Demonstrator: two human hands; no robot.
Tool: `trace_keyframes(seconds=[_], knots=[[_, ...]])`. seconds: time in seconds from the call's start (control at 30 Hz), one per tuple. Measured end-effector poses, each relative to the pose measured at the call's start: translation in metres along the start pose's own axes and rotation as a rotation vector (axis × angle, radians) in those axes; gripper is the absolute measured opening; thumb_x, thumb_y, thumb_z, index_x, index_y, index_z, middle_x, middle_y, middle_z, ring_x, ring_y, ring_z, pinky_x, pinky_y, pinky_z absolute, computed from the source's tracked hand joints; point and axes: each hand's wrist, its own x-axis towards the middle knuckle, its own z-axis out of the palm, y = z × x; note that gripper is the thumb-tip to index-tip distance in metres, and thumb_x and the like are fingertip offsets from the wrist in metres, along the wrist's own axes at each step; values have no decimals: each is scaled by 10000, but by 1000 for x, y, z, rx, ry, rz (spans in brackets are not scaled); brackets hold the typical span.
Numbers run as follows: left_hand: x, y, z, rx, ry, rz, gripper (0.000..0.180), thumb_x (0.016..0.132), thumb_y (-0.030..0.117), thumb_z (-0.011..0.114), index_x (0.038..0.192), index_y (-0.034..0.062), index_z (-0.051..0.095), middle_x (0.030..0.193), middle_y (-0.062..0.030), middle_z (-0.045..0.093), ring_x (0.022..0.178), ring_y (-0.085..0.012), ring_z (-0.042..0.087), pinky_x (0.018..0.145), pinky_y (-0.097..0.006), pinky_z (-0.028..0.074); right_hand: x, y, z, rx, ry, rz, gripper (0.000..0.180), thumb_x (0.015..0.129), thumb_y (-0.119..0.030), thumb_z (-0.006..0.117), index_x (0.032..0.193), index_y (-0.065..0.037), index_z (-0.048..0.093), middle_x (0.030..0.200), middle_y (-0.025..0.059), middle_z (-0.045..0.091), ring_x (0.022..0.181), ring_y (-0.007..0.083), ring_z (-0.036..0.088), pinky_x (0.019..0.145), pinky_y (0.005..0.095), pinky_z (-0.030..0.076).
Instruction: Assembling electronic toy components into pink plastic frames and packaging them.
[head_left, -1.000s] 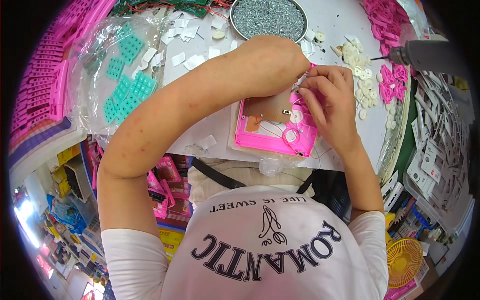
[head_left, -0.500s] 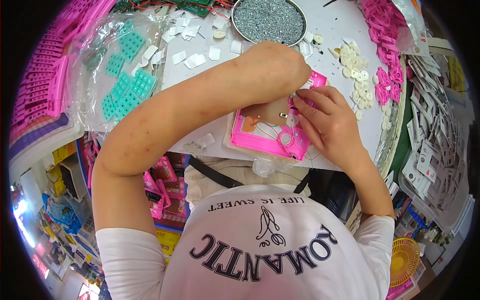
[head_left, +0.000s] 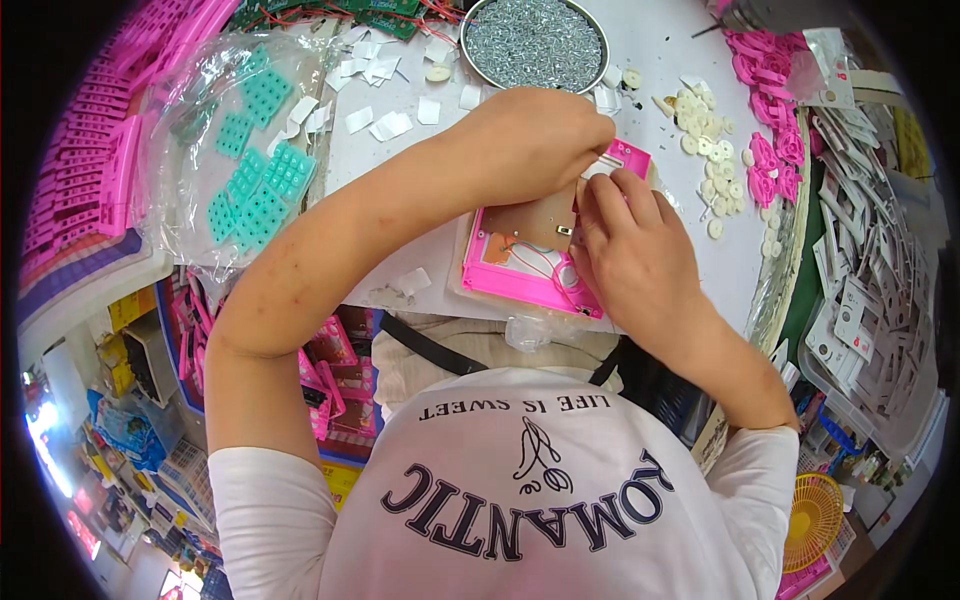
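Observation:
A pink plastic casing (head_left: 515,284) lies on the white worktable, with a brown circuit board (head_left: 522,216) and thin wires inside it. My left hand (head_left: 560,135) is closed over the casing's far edge, its fingertips mostly hidden under the hand. Beside it, my right hand (head_left: 640,240) has its fingers curled down over the casing's right side. The fingertips of both hands come close together near a small pale strip (head_left: 602,165). What either hand pinches is too small or covered to make out.
A round dish of small screws (head_left: 535,45) stands beyond my hands. White paper pieces (head_left: 390,125) and cream round parts (head_left: 712,170) are scattered about. Turquoise keypads (head_left: 262,195) lie in clear plastic at left. Pink parts (head_left: 765,100) and white panels (head_left: 850,320) sit at right.
My right hand has shifted slightly left and its fingers have curled farther over the casing, covering the pink ring. My left hand has moved slightly, its fingers bunched near the right hand's.

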Motion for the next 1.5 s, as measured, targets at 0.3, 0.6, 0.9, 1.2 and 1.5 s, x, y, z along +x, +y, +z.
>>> trace_keyframes(seconds=[0.3, 0.6, 0.9, 1.2, 1.5], knots=[[-26, 0, -11, -195, 486, -161, 101, 855, 71, 697, 943, 23, 689, 910, -87, 665, 732, -206, 598, 652, -315, 490, -1, 12, -1, 181, 164, -61, 270, 805, -172, 746, 1022, -15, 709, 1082, 117, 668, 1003, 297, 615, 869, 390, 530], [-22, -9, -4, -45, 342, -283, 162, 814, 146, 746, 924, 28, 731, 914, -104, 690, 851, -274, 656, 754, -370, 514, -7, 29, 2, 384, 276, -24, 243, 799, -106, 737, 1020, -10, 711, 1068, 114, 667, 980, 308, 613, 839, 393, 540], [-29, 3, -4, -114, 354, -159, 117, 807, 112, 760, 915, 69, 744, 872, -50, 712, 813, -214, 640, 803, -363, 469, -4, 20, 0, 130, 202, -64, 238, 766, -133, 752, 971, -21, 711, 1022, 86, 655, 966, 277, 604, 781, 375, 545], [-33, 14, 2, -56, 395, -185, 76, 832, 199, 728, 881, 140, 730, 819, 21, 695, 857, -196, 630, 881, -410, 358, 10, 49, -11, 300, 254, -129, 194, 795, -139, 738, 964, -49, 710, 963, 75, 668, 898, 268, 612, 735, 366, 533], [-25, 16, 1, -106, 391, -284, 105, 864, 220, 728, 921, 131, 726, 798, -9, 698, 750, -189, 638, 873, -391, 376, 41, 49, 17, 687, 479, 129, 154, 864, -119, 723, 994, -39, 703, 860, 99, 687, 714, 235, 660, 625, 332, 523]])
